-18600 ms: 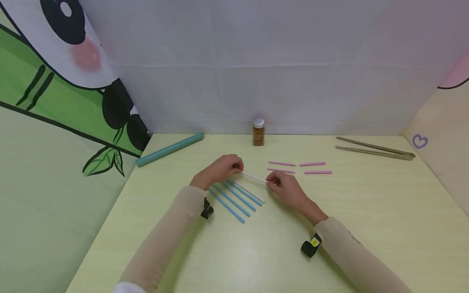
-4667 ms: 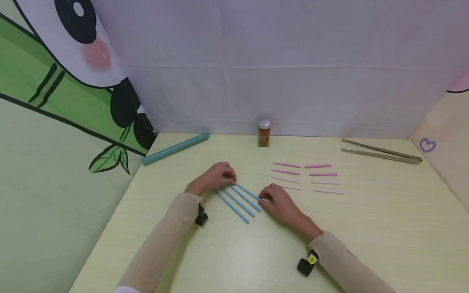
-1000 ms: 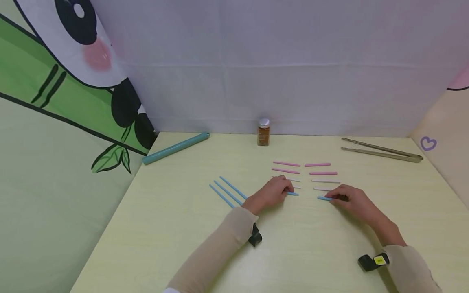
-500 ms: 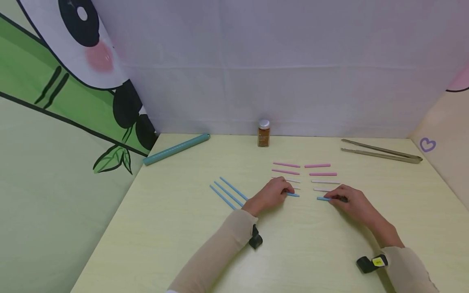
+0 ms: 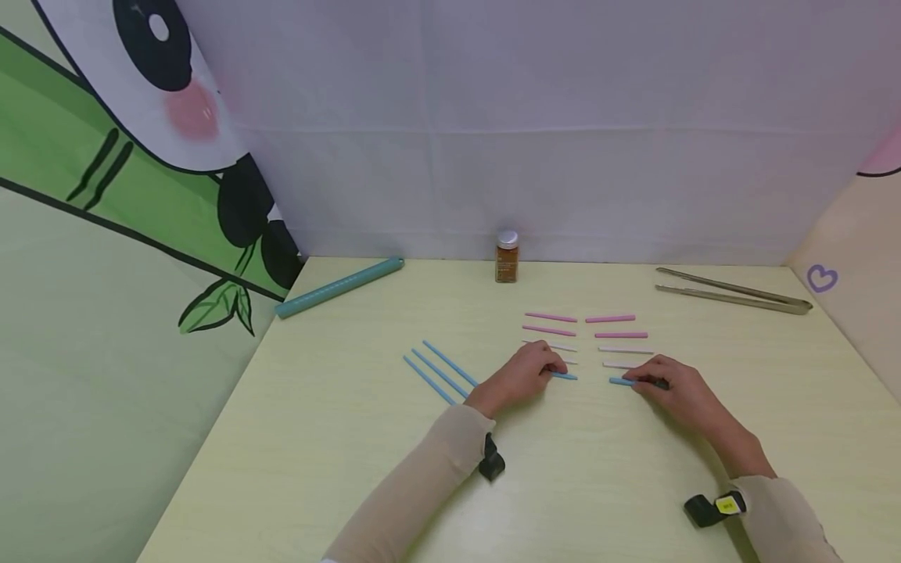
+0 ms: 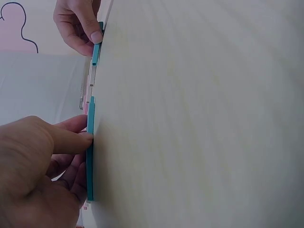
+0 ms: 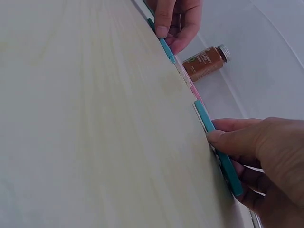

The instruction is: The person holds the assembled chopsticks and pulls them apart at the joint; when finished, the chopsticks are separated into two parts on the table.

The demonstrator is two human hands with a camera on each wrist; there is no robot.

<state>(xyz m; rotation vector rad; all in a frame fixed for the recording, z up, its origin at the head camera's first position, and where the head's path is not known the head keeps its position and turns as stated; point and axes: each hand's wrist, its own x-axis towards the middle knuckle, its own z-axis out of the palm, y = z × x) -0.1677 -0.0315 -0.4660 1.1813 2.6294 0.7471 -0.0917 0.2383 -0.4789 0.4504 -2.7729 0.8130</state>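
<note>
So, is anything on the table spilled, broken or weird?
Nothing stands out: the jar is upright with its lid on, the pink sticks make neat rows, and three blue sticks slant side by side.

On the surface (image 5: 317,469), a teal tube (image 5: 340,288) lies at the far left corner, tongs (image 5: 735,299) far right, a jar (image 5: 507,266) by the far edge.

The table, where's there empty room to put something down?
There's bare table between the two sleeves, between the green tube and the jar, and right of the right hand, in front of the tongs. Around that hand and the left hand, pink sticks, white sticks and blue sticks crowd together.
</note>
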